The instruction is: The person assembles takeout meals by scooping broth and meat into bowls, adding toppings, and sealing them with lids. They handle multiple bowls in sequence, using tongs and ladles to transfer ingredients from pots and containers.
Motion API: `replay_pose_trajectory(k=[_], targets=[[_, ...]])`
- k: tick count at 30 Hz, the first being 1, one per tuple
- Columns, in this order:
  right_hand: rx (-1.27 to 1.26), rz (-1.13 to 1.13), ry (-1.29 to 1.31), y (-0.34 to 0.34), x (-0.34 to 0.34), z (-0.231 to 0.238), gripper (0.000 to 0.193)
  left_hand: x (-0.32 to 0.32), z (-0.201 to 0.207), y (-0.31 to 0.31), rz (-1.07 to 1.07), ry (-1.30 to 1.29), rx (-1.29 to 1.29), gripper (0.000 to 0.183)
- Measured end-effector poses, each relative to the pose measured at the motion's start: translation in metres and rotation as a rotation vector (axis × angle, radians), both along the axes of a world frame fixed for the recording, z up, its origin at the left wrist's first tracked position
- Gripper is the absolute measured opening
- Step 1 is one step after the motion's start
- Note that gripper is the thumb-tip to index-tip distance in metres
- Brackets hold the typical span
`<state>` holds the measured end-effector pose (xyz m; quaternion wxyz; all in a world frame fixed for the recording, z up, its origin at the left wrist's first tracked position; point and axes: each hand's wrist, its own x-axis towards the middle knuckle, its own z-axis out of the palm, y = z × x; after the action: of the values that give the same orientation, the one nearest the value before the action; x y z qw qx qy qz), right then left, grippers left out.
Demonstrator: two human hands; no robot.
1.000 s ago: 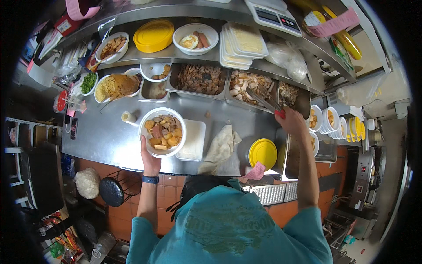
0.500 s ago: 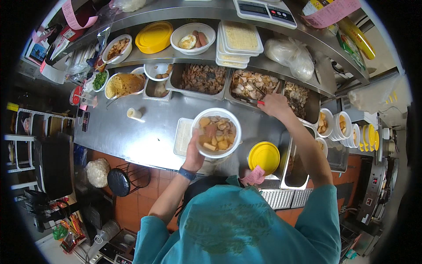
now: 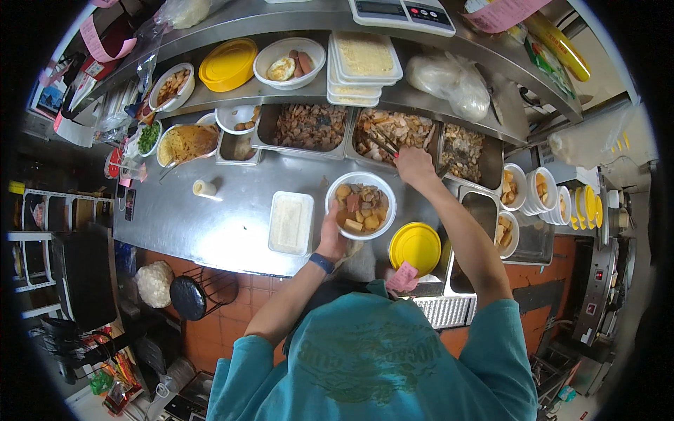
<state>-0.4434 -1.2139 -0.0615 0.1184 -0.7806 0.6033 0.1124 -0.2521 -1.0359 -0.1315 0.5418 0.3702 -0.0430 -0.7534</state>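
Note:
My left hand (image 3: 333, 238) grips the left side of a round white bowl (image 3: 394, 212), which holds chunks of food in brown, tan and reddish tones. The bowl is raised over the front of the steel counter. Farther back, my right hand (image 3: 415, 167) is closed on a pair of tongs (image 3: 383, 143). Their tips reach into a metal pan of chopped pale meat (image 3: 404, 130); whether they pinch a piece I cannot tell. A white rectangular container of rice (image 3: 291, 223) sits left of the bowl. To the bowl's right lies a yellow round lid (image 3: 415, 245).
A pan of darker chopped meat (image 3: 309, 126) and a pan of mixed pieces (image 3: 460, 154) flank the tongs. Overhead, a steel shelf (image 3: 295, 27) carries a kitchen scale (image 3: 404, 14). White bowls of food (image 3: 540, 188) line the right. A pink slip (image 3: 402, 278) hangs near my body.
The bowl in my left hand has shifted right, uncovering the whole rice container. My right hand and the tongs have moved slightly left over the pan. The whole view has also shifted a little.

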Motion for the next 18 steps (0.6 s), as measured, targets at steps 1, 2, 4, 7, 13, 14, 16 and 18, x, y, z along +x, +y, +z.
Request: replay_pose_trajectory(k=[1, 2, 4, 7, 13, 14, 16, 18], targets=[[-0.01, 0.01, -0.029, -0.002, -0.002, -0.001, 0.036, -0.002, -0.003, -0.002, 0.0, -0.004, 0.001, 0.06], [0.003, 0.001, -0.035, -0.003, -0.005, -0.002, 0.037, -0.004, -0.006, -0.006, -0.001, -0.007, -0.002, 0.06], [0.132, -0.075, -0.169, -0.004, -0.018, 0.002, 0.036, -0.006, -0.011, -0.013, -0.011, -0.01, 0.03, 0.059], [0.315, -0.283, -0.431, 0.002, -0.042, 0.015, 0.034, -0.009, -0.017, -0.022, 0.007, -0.016, 0.024, 0.06], [0.452, -0.46, -0.692, 0.037, -0.066, 0.065, 0.034, -0.018, -0.027, -0.037, -0.006, 0.043, 0.023, 0.061], [0.46, -0.43, -0.705, 0.044, -0.07, 0.076, 0.033, -0.018, -0.028, -0.04, -0.01, 0.072, -0.007, 0.061], [0.48, -0.431, -0.686, 0.064, -0.078, 0.097, 0.032, -0.018, -0.032, -0.043, -0.032, 0.095, -0.026, 0.063], [0.488, -0.409, -0.653, 0.094, -0.087, 0.115, 0.032, -0.016, -0.034, -0.044, -0.042, 0.103, -0.031, 0.064]])
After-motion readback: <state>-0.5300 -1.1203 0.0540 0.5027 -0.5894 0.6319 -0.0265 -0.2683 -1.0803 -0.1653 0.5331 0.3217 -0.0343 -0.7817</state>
